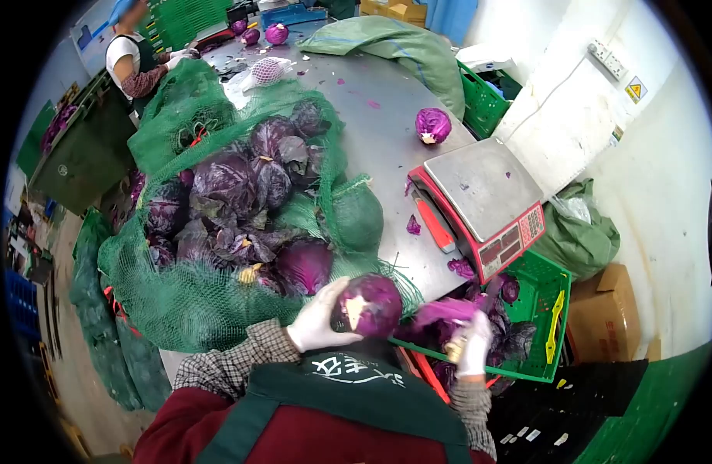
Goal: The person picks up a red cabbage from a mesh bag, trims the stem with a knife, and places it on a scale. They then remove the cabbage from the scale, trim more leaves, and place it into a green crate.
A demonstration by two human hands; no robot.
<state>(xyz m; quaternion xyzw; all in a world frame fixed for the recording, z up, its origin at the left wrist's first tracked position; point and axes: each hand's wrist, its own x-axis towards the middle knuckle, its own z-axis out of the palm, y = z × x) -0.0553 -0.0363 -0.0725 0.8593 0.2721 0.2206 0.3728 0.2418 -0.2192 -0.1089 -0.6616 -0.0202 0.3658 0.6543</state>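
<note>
My left hand (322,319), in a white glove, holds a trimmed red cabbage (371,305) with its pale cut stem showing. At the right, my right hand (474,344), also gloved, is closed on something purple and blurred (449,313), perhaps a peeled leaf, above the green crate (543,309) of loose leaves. Beyond my left hand, an open green mesh bag (178,301) holds several dark red cabbages (224,183). A red scale (483,193) stands beyond the crate, with a red-handled knife (435,223) beside it.
One cabbage (433,125) sits on the metal table (371,100) behind the scale. A green sack (387,54) lies at the far edge. Another person (131,62) stands at the far left near a large green bin (81,162). A cardboard box (603,313) is at the right.
</note>
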